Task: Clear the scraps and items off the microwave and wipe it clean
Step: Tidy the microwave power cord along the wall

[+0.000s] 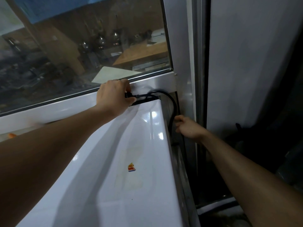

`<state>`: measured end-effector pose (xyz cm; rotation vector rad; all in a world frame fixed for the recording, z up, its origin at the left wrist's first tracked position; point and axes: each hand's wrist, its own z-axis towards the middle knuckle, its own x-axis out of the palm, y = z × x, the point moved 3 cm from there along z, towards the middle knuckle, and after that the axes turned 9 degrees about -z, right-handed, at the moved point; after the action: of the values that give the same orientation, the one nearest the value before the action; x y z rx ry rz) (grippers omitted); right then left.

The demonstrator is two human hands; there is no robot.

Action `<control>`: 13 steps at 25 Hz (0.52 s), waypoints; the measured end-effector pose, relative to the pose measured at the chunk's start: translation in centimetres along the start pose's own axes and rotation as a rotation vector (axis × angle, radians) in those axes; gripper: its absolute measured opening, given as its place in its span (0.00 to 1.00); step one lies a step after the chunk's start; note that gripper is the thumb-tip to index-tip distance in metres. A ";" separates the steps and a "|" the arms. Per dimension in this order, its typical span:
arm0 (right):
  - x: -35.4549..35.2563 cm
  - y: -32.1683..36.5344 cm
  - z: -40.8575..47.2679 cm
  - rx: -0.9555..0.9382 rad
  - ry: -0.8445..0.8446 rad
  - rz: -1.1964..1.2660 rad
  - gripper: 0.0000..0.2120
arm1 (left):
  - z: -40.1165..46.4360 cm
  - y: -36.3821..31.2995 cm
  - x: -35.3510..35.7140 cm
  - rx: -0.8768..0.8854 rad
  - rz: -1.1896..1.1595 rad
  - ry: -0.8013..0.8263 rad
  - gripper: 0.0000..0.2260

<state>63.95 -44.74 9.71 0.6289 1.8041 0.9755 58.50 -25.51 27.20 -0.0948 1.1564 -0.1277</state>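
The white glossy top of the microwave [131, 153] fills the lower middle of the head view. A small orange, red and blue sticker [131, 167] sits on it. A black power cable [171, 104] loops from the back edge down the microwave's right side. My left hand [113, 95] reaches to the far back edge and is closed on the cable's black plug end [129, 95]. My right hand [188, 128] is at the right side, fingers curled around the cable where it runs down.
A window [82, 46] with a white sill [49, 108] stands right behind the microwave. A grey metal frame [185, 63] and a dark gap lie to the right. An orange scrap [12, 135] shows at the left edge.
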 end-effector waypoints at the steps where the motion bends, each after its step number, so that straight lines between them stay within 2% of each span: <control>1: -0.4 0.0 -0.1 0.001 -0.031 -0.061 0.25 | 0.0 0.1 0.0 -0.009 -0.003 -0.005 0.10; 4: -1.3 0.0 -0.5 0.006 -0.114 -0.131 0.22 | -0.1 0.2 0.1 -0.031 -0.012 -0.018 0.10; 9: -0.7 0.7 -0.9 -0.001 -0.095 -0.079 0.29 | -0.3 0.1 0.1 -0.037 -0.017 -0.029 0.10; 13: -0.6 1.0 -1.1 0.010 -0.098 -0.075 0.29 | -0.3 0.7 -0.2 -0.047 -0.007 -0.046 0.10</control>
<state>63.18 -45.03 11.07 0.6009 1.7346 0.8707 58.20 -24.83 27.15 -0.1426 1.1130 -0.1036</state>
